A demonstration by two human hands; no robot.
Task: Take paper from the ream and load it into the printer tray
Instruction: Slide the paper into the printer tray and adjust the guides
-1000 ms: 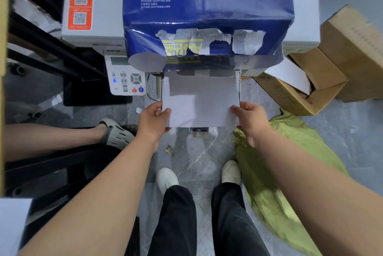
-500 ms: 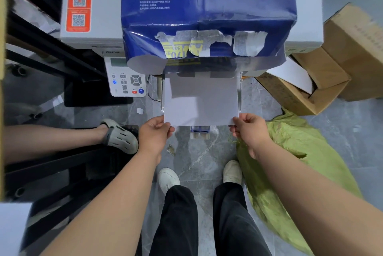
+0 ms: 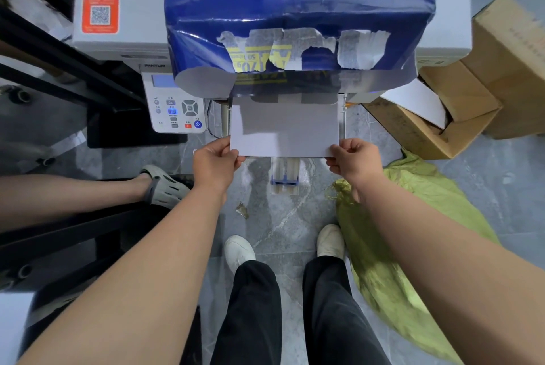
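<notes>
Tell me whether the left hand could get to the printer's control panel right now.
Probably yes: the control panel lies just up and left of the left hand, nothing between. But that hand is pinching the paper stack, so it must let go first.

Person's forearms bare, no sleeves visible. Left hand (image 3: 214,164) and right hand (image 3: 355,161) ungloved. Black trousers (image 3: 295,311); white shoes (image 3: 239,251), rounded toes.

Both arms reach forward, left hand (image 3: 215,165) and right hand (image 3: 355,162) each in a pinching grip.
</notes>
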